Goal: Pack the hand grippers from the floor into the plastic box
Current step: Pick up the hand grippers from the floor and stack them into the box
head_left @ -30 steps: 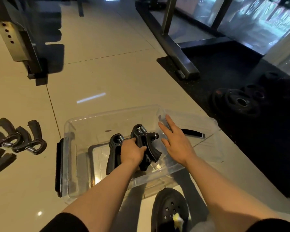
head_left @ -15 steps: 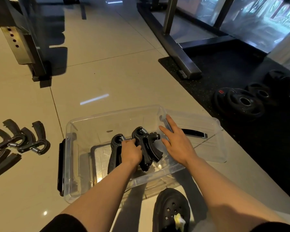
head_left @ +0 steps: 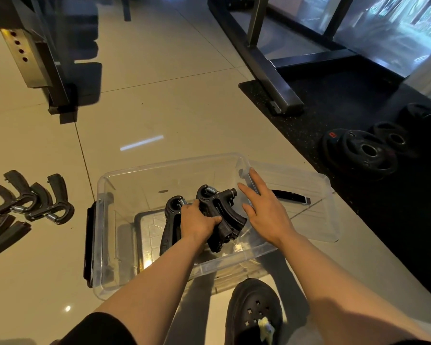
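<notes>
The hand grippers (head_left: 217, 215) in the plastic box (head_left: 139, 175) are showing black with silver springs. The box is appearing clear and colourless, with black latches (head_left: 88, 245). The grippers on the floor (head_left: 33, 200) are showing the same black and silver. The floor tiles (head_left: 159, 95) are reading glossy beige; the mat (head_left: 334, 108) is showing black with fine pale speckles. The weight plates (head_left: 366, 153) are appearing black (one bearing a small red mark). The shoe (head_left: 254, 312) is showing black, perforated.

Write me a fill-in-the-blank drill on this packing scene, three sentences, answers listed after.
1. The left hand grips hand grippers inside the clear plastic ____.
2. The right hand rests open on the box's ____ wall.
3. More hand grippers on the floor lie to the ____ of the plastic box.

Missing words: box; right; left
</notes>
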A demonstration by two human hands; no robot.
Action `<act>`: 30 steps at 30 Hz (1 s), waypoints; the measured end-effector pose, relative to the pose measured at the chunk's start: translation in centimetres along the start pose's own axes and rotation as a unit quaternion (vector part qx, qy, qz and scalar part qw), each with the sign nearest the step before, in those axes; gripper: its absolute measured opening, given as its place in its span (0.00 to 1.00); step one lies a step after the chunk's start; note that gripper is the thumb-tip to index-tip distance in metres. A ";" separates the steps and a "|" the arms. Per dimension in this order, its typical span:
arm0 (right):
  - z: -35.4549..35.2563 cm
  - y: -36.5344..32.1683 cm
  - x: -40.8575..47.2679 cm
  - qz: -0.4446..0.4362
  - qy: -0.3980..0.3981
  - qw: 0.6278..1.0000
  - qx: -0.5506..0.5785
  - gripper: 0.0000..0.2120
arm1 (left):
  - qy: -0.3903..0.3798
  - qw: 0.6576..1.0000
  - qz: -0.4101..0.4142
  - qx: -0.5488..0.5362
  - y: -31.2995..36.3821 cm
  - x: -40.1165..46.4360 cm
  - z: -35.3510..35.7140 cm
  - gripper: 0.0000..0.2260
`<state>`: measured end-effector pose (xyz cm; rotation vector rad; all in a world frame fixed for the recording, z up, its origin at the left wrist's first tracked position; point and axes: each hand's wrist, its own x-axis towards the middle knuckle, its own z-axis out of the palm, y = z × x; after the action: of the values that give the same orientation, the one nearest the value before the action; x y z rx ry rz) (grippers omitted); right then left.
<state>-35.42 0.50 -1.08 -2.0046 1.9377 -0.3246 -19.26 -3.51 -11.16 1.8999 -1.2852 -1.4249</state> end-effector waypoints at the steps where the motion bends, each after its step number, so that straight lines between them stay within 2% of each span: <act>1: 0.0 0.1 0.0 0.000 0.000 1.000 0.001 0.24 | 0.000 1.000 -0.001 -0.015 -0.2 0.2 0.0 0.36; 8: 0.3 0.3 0.1 -0.001 0.001 1.000 -0.002 0.26 | -0.008 0.999 0.013 -0.050 -0.6 0.1 -0.5 0.42; 13: 0.3 0.3 0.1 -0.002 0.002 1.000 -0.004 0.25 | -0.014 0.999 0.041 0.012 2.0 -3.0 -1.6 0.43; 16: 0.3 0.3 0.1 0.000 0.001 1.000 -0.003 0.25 | -0.018 0.999 0.036 0.011 2.8 -3.8 -1.9 0.41; 24: 0.0 0.0 0.0 0.006 -0.009 1.000 -0.018 0.26 | -0.046 0.998 0.025 -0.027 3.4 -4.5 -3.5 0.42; 27: -0.3 -0.5 -0.3 0.003 -0.007 0.997 -0.073 0.29 | -0.042 0.998 0.039 -0.027 3.9 -5.6 -5.9 0.42; 30: -0.7 -2.1 -0.5 0.013 0.004 0.992 -0.129 0.31 | -0.005 0.996 0.077 -0.039 4.4 -7.3 -9.0 0.36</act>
<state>-33.82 1.00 0.37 -2.1329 2.1008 -0.0789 -13.18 -0.87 -0.75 1.7062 -1.3297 -1.3875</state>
